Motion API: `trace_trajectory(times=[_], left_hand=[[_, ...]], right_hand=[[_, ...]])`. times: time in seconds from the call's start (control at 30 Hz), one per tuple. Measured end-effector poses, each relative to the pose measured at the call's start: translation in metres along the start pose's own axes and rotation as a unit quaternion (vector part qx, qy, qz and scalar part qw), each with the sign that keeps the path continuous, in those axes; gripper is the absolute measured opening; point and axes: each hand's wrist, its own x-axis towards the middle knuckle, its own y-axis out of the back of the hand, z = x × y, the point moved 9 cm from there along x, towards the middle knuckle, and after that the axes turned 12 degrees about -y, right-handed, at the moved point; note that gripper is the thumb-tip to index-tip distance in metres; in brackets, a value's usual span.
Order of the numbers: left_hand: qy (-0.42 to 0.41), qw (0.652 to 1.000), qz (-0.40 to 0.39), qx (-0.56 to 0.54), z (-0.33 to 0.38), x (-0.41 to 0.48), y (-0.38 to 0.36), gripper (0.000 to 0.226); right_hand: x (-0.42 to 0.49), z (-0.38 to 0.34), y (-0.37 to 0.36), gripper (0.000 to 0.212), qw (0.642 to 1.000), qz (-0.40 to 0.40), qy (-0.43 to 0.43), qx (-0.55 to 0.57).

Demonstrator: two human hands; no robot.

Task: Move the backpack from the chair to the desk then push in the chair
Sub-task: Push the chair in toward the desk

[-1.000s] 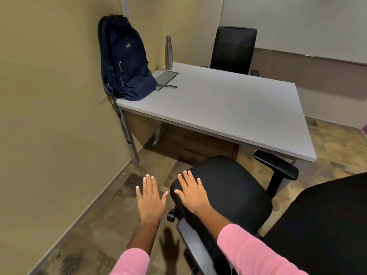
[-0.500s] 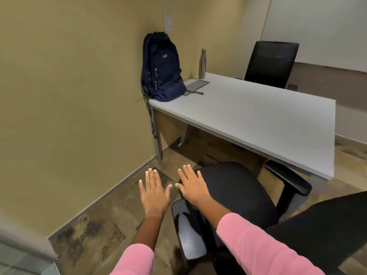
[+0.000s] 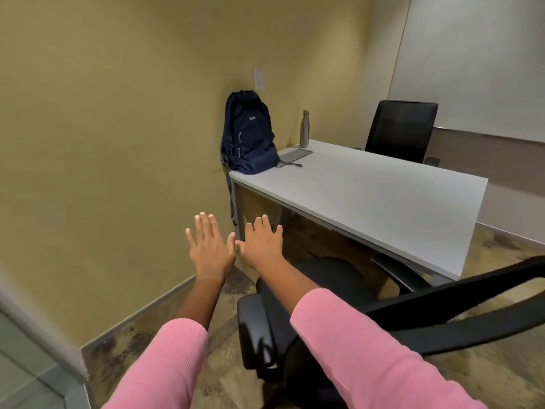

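A dark blue backpack (image 3: 247, 134) stands upright on the near left corner of the white desk (image 3: 368, 196), leaning against the yellow wall. The black office chair (image 3: 333, 284) stands in front of the desk, its seat partly under the desk edge and its armrest (image 3: 255, 338) near me. My left hand (image 3: 210, 249) and my right hand (image 3: 261, 245) are held out side by side in the air, palms down, fingers spread, holding nothing. Both hover above the floor, left of the chair seat, touching neither chair nor desk.
A steel bottle (image 3: 304, 132) and a grey flat pad (image 3: 295, 154) lie behind the backpack. A second black chair (image 3: 401, 131) stands at the desk's far side. The yellow wall (image 3: 118, 143) is close on the left; a whiteboard (image 3: 477, 66) hangs at the right.
My right hand has lifted off the chair seat and both hands have risen. My view has backed away and swung left, so desk and backpack look farther off.
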Motion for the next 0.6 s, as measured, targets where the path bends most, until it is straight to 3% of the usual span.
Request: trace_trajectory(times=[0.33,0.6], left_hand=[[-0.021,0.998,0.053,-0.038,0.13,-0.027,0.071,0.059],[-0.052,0.996,0.002,-0.077,0.264,-0.071,0.079,0.061]], right_hand=[[-0.044,0.122,0.086,0.058,0.998,0.064,-0.009,-0.002],[-0.081,0.273,0.109,0.056,0.997,0.058,-0.012,0.043]])
